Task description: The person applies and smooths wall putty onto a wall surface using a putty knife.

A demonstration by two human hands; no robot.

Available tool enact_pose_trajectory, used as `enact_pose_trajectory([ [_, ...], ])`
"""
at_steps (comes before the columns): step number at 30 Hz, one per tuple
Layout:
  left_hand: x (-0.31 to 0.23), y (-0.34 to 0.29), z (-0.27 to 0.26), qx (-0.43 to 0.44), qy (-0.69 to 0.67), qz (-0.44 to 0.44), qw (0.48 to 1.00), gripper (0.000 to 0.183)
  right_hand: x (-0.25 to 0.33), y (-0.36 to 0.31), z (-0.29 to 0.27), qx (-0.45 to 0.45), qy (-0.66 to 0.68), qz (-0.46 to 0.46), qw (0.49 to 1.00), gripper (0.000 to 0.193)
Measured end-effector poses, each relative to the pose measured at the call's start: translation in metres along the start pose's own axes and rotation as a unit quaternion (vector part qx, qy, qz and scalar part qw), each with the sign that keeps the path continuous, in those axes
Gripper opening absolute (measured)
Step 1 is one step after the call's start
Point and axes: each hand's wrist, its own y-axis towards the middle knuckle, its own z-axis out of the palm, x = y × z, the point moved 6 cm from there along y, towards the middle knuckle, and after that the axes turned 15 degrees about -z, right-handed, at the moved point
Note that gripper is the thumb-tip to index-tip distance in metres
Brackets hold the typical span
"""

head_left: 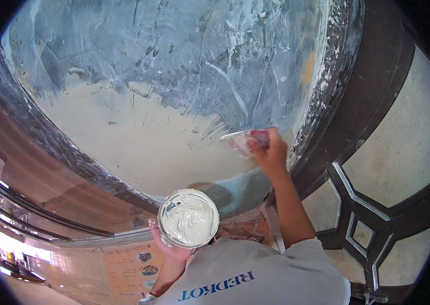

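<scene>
My right hand (272, 152) is closed around a putty spreader (237, 141), smeared white along its blade and reddish near my fingers. Slight blur softens the spreader, held at or just off the large panel (174, 56); contact cannot be told. Cream filler (123, 132) coats the lower left of that panel in an uneven, ragged-edged layer, while the upper part is streaky grey-blue. Below it, my left hand (170, 249) supports a round tub (188, 218) of white paste from beneath and the side. Fingers show at its left rim; the rest are hidden under it.
Dark, paint-spattered frame strips (333, 76) border the panel on both sides. To the right stands a dark lattice (370, 211) with pale insets. A printed orange poster (128, 269) and glossy brown surfaces (67, 188) lie to the lower left.
</scene>
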Motion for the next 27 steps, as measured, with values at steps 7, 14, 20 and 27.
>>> enact_pose_trajectory([
  [7,0.008,0.001,0.010,0.007,-0.051,-0.012,0.999,0.077,-0.024,0.003,-0.012,-0.046,-0.060,0.049,0.996,0.045],
  [14,0.018,0.007,0.013,-0.001,-0.084,-0.032,0.996,0.077,-0.005,-0.002,0.009,0.080,-0.103,0.040,0.991,0.047],
  [20,0.017,0.006,0.017,0.020,-0.003,-0.010,1.000,0.077,-0.023,-0.013,-0.011,0.020,-0.044,0.095,0.994,0.042],
  [27,0.019,0.006,0.017,0.019,-0.022,-0.029,0.999,0.077,-0.010,-0.005,0.003,0.069,-0.081,0.075,0.992,0.042],
])
